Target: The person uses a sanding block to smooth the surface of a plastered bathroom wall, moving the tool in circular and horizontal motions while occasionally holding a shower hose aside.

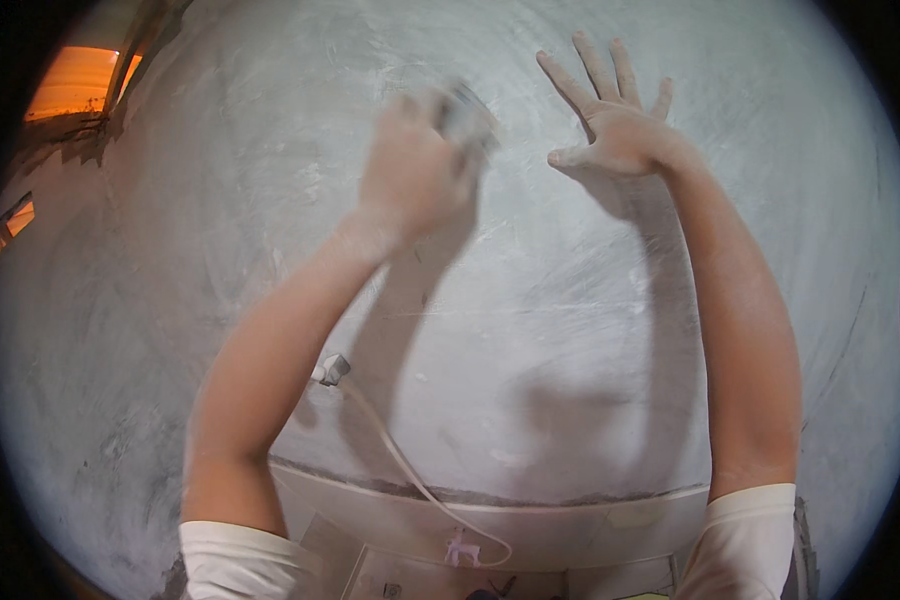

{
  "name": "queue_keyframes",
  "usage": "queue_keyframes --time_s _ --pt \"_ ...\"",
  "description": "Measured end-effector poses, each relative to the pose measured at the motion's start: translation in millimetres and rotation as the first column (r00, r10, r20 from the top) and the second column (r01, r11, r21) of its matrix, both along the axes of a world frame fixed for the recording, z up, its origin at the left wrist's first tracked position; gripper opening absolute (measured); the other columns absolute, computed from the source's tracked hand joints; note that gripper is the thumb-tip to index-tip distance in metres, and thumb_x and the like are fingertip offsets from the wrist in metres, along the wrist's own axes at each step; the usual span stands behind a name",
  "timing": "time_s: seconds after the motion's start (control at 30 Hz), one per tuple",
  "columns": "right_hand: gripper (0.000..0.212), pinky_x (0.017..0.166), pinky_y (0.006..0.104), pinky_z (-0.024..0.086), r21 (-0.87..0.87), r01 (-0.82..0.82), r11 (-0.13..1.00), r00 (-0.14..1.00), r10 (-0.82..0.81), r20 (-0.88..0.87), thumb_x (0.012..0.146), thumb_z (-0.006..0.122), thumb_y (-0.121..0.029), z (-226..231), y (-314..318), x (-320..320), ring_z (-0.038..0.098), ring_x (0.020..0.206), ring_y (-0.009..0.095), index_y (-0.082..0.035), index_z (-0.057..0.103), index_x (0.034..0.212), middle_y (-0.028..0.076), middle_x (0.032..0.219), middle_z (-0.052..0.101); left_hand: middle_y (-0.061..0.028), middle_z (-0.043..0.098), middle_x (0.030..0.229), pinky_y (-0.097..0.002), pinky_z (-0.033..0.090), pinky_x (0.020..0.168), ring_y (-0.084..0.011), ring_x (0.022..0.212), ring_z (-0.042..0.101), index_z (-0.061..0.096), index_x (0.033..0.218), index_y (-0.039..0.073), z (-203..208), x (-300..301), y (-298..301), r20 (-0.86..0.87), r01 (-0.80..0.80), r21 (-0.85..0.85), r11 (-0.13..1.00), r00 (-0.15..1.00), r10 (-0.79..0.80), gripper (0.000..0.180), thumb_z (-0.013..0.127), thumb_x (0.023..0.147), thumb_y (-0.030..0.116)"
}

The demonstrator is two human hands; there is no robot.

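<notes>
My left hand, blurred by motion, is closed around a small grey flat pad and presses it to the grey plastered wall. The blur hides the pad's exact kind; it looks like a sanding pad. To the right, my right hand lies against the same wall with its fingers spread and nothing in it. Pale dust coats both hands. The wall surface shows light swirling streaks and scuffs.
Below my left forearm, a plug-like white fitting sits at the wall, with a pale hose or cable curving down from it. A ledge runs along the wall's bottom. Openings with orange light show at upper left.
</notes>
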State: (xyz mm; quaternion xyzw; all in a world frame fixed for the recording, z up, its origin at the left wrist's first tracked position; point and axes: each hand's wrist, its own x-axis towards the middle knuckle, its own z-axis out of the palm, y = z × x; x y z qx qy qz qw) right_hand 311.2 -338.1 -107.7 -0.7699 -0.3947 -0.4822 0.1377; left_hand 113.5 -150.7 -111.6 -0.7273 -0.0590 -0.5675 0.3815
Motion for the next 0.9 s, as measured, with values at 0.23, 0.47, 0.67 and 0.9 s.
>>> queue_keyframes --time_s 0.23,0.47,0.67,0.9 --pt "0.121 0.117 0.0851 -0.001 0.008 -0.054 0.999 0.999 0.054 -0.006 0.073 0.081 -0.062 -2 4 -5 -0.009 0.164 0.039 -0.050 0.008 0.168 0.005 0.180 -0.006 -0.0173 0.063 0.135 -0.0466 0.050 0.102 -0.0365 0.120 0.058 0.076 0.130 0.021 46 -15 41 0.053 0.150 -0.213 0.965 0.988 -0.142 0.032 0.068 0.100 0.028" --pt "0.126 0.118 0.0836 -0.001 0.021 -0.062 0.998 0.997 0.061 0.054 0.067 0.085 -0.066 -1 -2 12 -0.006 0.164 0.038 -0.051 0.011 0.168 0.003 0.180 -0.002 -0.0181 0.067 0.128 -0.0452 0.049 0.103 -0.0333 0.119 0.062 0.078 0.128 0.019 3 8 -3 -0.205 0.146 0.122 0.982 0.971 -0.119 0.034 0.070 0.098 0.032" --pt "0.063 0.125 0.0588 0.026 0.178 -0.197 0.964 0.839 0.072 0.539 0.101 0.057 -0.049 -11 2 34 0.032 0.153 0.046 -0.015 0.051 0.153 0.030 0.160 0.041 -0.0220 0.073 0.123 -0.0468 0.053 0.099 -0.0362 0.112 0.068 0.077 0.130 0.020 67 2 37 0.172 0.130 -0.093 0.987 0.979 -0.113 0.034 0.064 0.102 0.034" --pt "0.132 0.124 0.0776 -0.001 0.075 -0.113 0.991 0.976 0.097 0.193 0.060 0.089 -0.068 -5 -6 20 -0.005 0.165 0.036 -0.050 0.015 0.168 0.002 0.180 0.001 -0.0205 0.072 0.130 -0.0450 0.049 0.107 -0.0355 0.116 0.064 0.081 0.122 0.017 60 -12 23 -0.308 0.168 0.157 0.973 0.945 -0.113 0.033 0.066 0.100 0.037"
